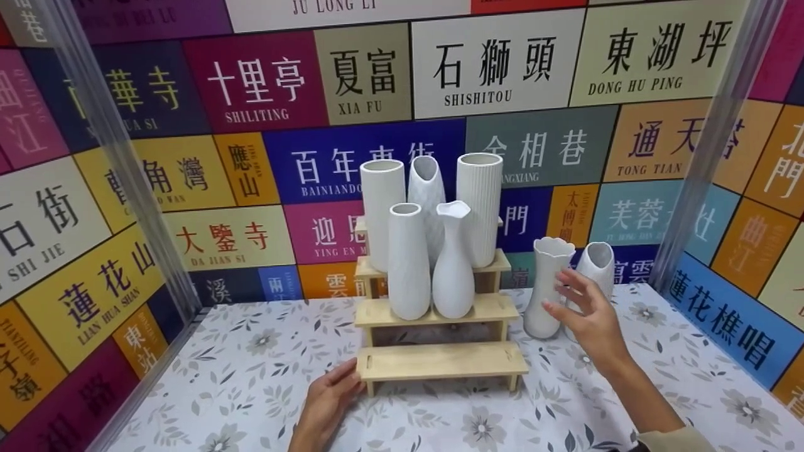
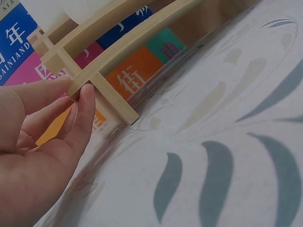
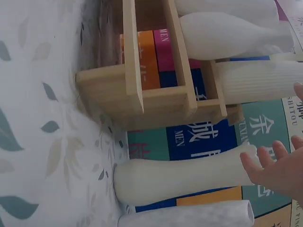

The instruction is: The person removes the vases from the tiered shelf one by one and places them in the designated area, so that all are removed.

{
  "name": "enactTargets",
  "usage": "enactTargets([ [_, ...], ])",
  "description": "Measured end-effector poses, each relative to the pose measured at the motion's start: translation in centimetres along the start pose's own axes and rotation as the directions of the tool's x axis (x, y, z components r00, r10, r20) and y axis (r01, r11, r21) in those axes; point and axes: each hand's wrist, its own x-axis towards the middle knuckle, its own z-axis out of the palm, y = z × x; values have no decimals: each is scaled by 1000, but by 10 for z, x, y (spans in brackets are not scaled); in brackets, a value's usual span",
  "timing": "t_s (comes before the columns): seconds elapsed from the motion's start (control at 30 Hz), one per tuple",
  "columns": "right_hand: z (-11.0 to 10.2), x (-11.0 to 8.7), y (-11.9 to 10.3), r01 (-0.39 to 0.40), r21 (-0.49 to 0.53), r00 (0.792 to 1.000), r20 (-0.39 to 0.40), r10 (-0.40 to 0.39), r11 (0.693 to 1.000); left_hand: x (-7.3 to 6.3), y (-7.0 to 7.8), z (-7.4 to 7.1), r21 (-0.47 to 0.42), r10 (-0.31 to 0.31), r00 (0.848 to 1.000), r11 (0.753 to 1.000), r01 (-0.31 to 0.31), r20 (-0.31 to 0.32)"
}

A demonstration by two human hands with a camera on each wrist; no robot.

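Note:
A tiered wooden stand (image 1: 443, 363) holds several white vases on its upper steps. At its lowest step's left end, my left hand (image 1: 326, 402) pinches the corner between thumb and finger, as the left wrist view shows. To the right of the stand, a white vase with a scalloped rim (image 1: 541, 307) stands upright on the table. My right hand (image 1: 587, 320) is beside its upper part, fingers spread and not closed round it; whether a fingertip touches cannot be told. Partly behind this hand is a white vase with a slanted mouth (image 1: 600, 267).
On the middle step stand a smooth slim vase (image 1: 409, 270) and a narrow-necked vase (image 1: 453, 276). Taller ones, including a ribbed cylinder vase (image 1: 480, 207), stand behind. A leaf-patterned cloth (image 1: 251, 376) covers the table; a colourful sign wall (image 1: 490, 69) rises behind.

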Motion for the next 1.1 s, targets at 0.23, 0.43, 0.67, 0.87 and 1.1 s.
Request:
enactTargets([
  [0.23,26,11,-5,93,86,991,89,-100,992,1,-1,1,-6,-3,1000,1000,3,5],
  [0.43,51,27,-14,109,158,983,128,-130,981,2,-1,1,-10,32,999,999,-32,15],
  [0.67,76,44,-15,68,158,967,232,-104,985,0,-1,-1,-7,-6,1000,1000,6,-18],
  [0.87,90,53,-10,62,172,958,267,-107,983,1,0,0,2,-13,1000,1000,13,-15],
  [1.1,102,58,-4,62,131,961,261,-95,990,2,0,2,-10,-8,1000,1000,8,-20],
])
